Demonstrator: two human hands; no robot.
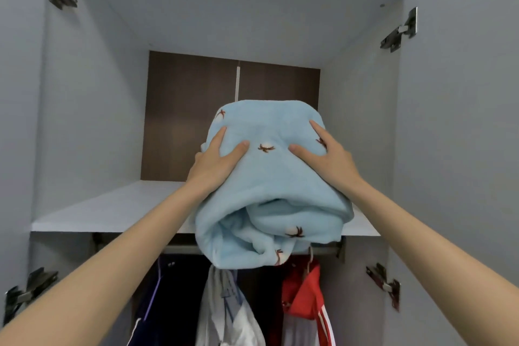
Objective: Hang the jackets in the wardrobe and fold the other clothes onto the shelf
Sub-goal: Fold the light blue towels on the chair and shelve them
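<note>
A: L to R, what was there?

B: Wardrobe (84, 93) doors were open. White shelf (112, 208) ran across. L hand (217, 161) gripped the folded light-blue fleece bundle (269, 191), thumb on top, fingers round its left side.

A: Where was the bundle?

B: Far end over the shelf, near end hanging past the front edge. Couldn't tell if it rested on the board.

A: R hand?

B: R hand (327, 156) clamped the right side, thumb on top too.

A: Below?

B: Navy jacket (168, 289), white jacket (224, 312), then red jacket (306, 298), all hung under the rail (182, 248).
</note>
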